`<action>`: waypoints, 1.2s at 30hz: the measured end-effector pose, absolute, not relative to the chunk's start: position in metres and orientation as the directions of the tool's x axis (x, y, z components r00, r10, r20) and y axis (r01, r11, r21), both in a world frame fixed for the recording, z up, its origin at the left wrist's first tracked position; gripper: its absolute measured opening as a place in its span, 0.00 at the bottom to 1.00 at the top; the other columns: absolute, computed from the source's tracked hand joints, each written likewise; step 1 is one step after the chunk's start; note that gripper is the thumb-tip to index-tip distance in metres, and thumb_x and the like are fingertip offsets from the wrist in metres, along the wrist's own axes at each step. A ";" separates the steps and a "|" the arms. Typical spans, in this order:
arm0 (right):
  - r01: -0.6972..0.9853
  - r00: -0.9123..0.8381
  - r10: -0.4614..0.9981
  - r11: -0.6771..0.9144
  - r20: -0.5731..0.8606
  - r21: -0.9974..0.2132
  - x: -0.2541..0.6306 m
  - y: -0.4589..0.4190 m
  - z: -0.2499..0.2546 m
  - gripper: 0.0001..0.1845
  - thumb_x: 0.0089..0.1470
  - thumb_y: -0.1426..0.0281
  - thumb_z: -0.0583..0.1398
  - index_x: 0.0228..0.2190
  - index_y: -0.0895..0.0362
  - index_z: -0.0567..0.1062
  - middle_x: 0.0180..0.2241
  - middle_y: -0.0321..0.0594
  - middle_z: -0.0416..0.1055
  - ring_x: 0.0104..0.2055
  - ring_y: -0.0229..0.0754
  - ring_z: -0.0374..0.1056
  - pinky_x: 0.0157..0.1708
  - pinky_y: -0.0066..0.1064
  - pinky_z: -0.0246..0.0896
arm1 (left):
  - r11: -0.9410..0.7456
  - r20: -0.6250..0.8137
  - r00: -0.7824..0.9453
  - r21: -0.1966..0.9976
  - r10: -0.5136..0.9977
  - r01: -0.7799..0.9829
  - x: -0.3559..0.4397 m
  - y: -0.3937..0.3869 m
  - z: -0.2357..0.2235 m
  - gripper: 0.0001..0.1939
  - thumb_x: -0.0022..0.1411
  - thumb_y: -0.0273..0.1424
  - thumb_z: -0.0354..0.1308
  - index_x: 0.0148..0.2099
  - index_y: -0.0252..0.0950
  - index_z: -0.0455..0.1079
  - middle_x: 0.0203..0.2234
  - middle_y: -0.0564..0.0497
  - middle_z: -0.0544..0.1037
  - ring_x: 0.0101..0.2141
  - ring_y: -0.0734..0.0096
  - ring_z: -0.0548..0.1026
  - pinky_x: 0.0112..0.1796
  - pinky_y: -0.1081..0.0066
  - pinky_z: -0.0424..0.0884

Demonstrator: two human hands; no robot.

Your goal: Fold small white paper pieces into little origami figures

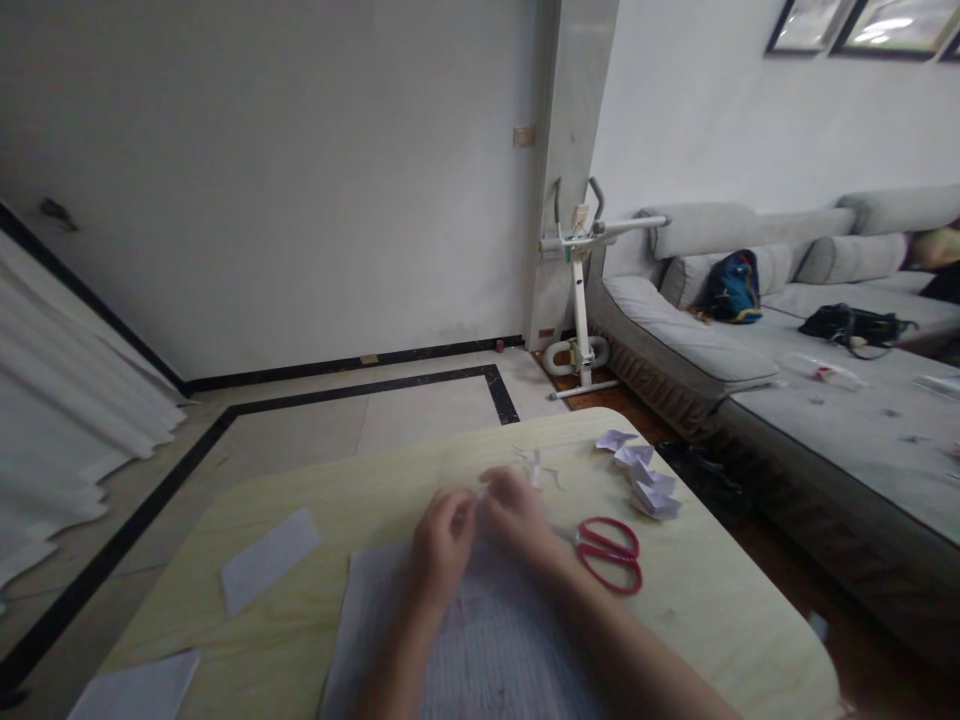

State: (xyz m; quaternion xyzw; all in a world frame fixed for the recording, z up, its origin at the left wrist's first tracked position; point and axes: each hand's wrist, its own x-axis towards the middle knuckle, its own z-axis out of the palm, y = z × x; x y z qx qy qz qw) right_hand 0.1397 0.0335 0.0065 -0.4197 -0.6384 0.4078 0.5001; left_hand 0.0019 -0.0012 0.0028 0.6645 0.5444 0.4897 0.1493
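Note:
My left hand (pixel 444 540) and my right hand (pixel 514 510) meet over the far edge of a lined paper sheet (pixel 480 640). The fingers of both are pinched closed on a small piece of white paper (pixel 481 493), mostly covered by the fingertips and blurred. Red-handled scissors (pixel 611 553) lie beside my right wrist, their blades partly hidden behind it. Thin paper strips (pixel 537 468) are scattered just beyond my right hand. Several folded paper shapes (pixel 654 490) stand in a row at the table's right side.
On the left of the wooden table (pixel 285 640) lie a white paper piece (pixel 270 560) and another white sheet (pixel 139 690). A grey sofa (pixel 690 350) with a blue backpack (pixel 735 287) stands to the right. An exercise machine (pixel 579 300) is by the wall.

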 end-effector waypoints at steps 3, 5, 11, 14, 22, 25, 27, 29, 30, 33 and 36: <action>0.140 -0.176 0.936 0.329 0.303 -0.934 0.140 0.033 0.006 0.17 0.44 0.80 0.55 0.38 0.56 0.72 0.23 0.30 0.62 0.26 0.36 0.59 0.27 0.26 0.56 | -0.369 0.498 -0.070 0.723 0.864 0.584 0.002 0.000 0.001 0.06 0.62 0.29 0.53 0.37 0.37 0.72 0.35 0.47 0.77 0.36 0.65 0.76 0.36 0.69 0.73; 0.133 -0.186 0.935 0.329 0.303 -0.935 0.140 0.033 0.005 0.18 0.43 0.80 0.54 0.38 0.56 0.72 0.23 0.30 0.61 0.26 0.36 0.58 0.27 0.26 0.56 | -0.378 0.503 -0.062 0.720 0.862 0.583 0.002 0.000 0.001 0.06 0.62 0.28 0.53 0.37 0.37 0.71 0.34 0.47 0.77 0.35 0.65 0.76 0.36 0.69 0.73; 0.060 -0.182 0.948 0.277 0.262 -0.959 0.138 0.033 0.006 0.16 0.45 0.77 0.55 0.39 0.56 0.70 0.22 0.28 0.57 0.24 0.35 0.56 0.24 0.25 0.53 | -0.400 0.522 -0.047 0.706 0.851 0.585 0.003 -0.001 0.003 0.06 0.61 0.27 0.53 0.37 0.38 0.71 0.34 0.46 0.77 0.37 0.64 0.75 0.39 0.67 0.73; 0.044 -0.185 0.954 0.246 0.234 -0.968 0.139 0.032 0.008 0.17 0.44 0.78 0.55 0.39 0.56 0.70 0.22 0.27 0.57 0.24 0.35 0.55 0.24 0.25 0.52 | -0.411 0.540 -0.060 0.703 0.839 0.581 0.003 -0.001 0.003 0.05 0.61 0.27 0.53 0.37 0.37 0.70 0.33 0.47 0.76 0.36 0.65 0.75 0.38 0.67 0.73; 0.060 -0.180 0.954 0.254 0.240 -0.965 0.139 0.033 0.010 0.20 0.41 0.79 0.53 0.38 0.56 0.71 0.21 0.27 0.56 0.23 0.35 0.54 0.23 0.24 0.50 | -0.410 0.551 -0.077 0.700 0.831 0.585 0.004 -0.002 0.004 0.05 0.60 0.27 0.53 0.36 0.38 0.71 0.33 0.47 0.77 0.36 0.65 0.76 0.38 0.67 0.73; 0.061 -0.161 0.957 0.252 0.240 -0.966 0.138 0.032 0.009 0.20 0.40 0.80 0.53 0.38 0.57 0.71 0.21 0.27 0.56 0.24 0.35 0.54 0.23 0.24 0.51 | -0.415 0.552 -0.069 0.698 0.831 0.583 0.004 -0.002 0.003 0.05 0.60 0.27 0.53 0.36 0.38 0.70 0.33 0.47 0.77 0.36 0.65 0.76 0.38 0.67 0.73; 0.044 -0.160 0.958 0.246 0.236 -0.968 0.138 0.032 0.009 0.21 0.40 0.80 0.53 0.38 0.57 0.71 0.21 0.27 0.55 0.23 0.35 0.54 0.23 0.24 0.51 | -0.417 0.552 -0.064 0.695 0.831 0.586 0.005 -0.003 0.004 0.05 0.60 0.27 0.53 0.36 0.38 0.70 0.33 0.47 0.77 0.36 0.65 0.76 0.38 0.67 0.73; 0.044 -0.158 0.959 0.243 0.234 -0.969 0.138 0.032 0.009 0.20 0.40 0.80 0.53 0.38 0.56 0.71 0.21 0.27 0.55 0.23 0.35 0.54 0.23 0.24 0.51 | -0.420 0.559 -0.063 0.688 0.827 0.592 0.005 -0.004 0.006 0.05 0.60 0.27 0.53 0.36 0.38 0.70 0.33 0.47 0.77 0.36 0.65 0.76 0.38 0.67 0.73; 0.048 -0.157 0.960 0.243 0.233 -0.969 0.138 0.032 0.009 0.20 0.40 0.80 0.53 0.38 0.56 0.71 0.21 0.27 0.55 0.23 0.35 0.53 0.23 0.24 0.50 | -0.425 0.564 -0.060 0.683 0.823 0.594 0.006 -0.004 0.007 0.05 0.60 0.26 0.53 0.36 0.38 0.70 0.33 0.47 0.77 0.36 0.65 0.76 0.38 0.68 0.73; 0.049 -0.155 0.957 0.255 0.245 -0.966 0.138 0.032 0.008 0.20 0.40 0.79 0.53 0.38 0.56 0.71 0.21 0.27 0.55 0.23 0.35 0.53 0.23 0.25 0.50 | -0.440 0.577 -0.057 0.680 0.815 0.587 0.007 -0.005 0.008 0.05 0.59 0.26 0.54 0.35 0.38 0.71 0.34 0.47 0.77 0.37 0.64 0.76 0.39 0.67 0.73; 0.032 -0.151 0.955 0.262 0.254 -0.965 0.139 0.033 0.010 0.19 0.41 0.79 0.52 0.38 0.56 0.70 0.21 0.28 0.56 0.23 0.35 0.54 0.23 0.25 0.50 | -0.402 0.543 -0.124 0.739 0.831 0.540 0.009 -0.005 0.007 0.05 0.60 0.29 0.55 0.35 0.38 0.72 0.36 0.46 0.77 0.39 0.63 0.76 0.40 0.66 0.73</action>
